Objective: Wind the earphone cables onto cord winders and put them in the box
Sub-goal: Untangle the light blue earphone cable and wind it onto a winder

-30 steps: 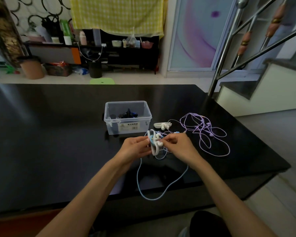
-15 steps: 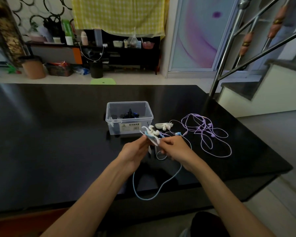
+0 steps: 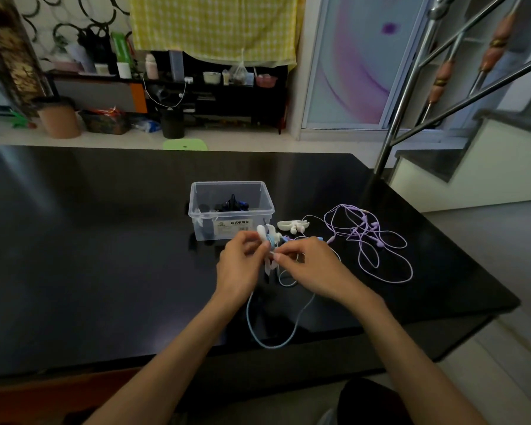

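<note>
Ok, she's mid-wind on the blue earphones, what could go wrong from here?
1. The blue cable hangs in a long slack loop over the table's near edge; it may snag there while being wound.
2. The left hand grips the white winder close to the box; a wide turn could knock it.
3. The right hand works near the loose purple earphones, which could tangle in.

A white label on the front wall of the clear plastic storage box point(image 3: 259, 210) carries Chinese characters, apparently "歐式收纳盒"; smaller print is illegible.
</note>
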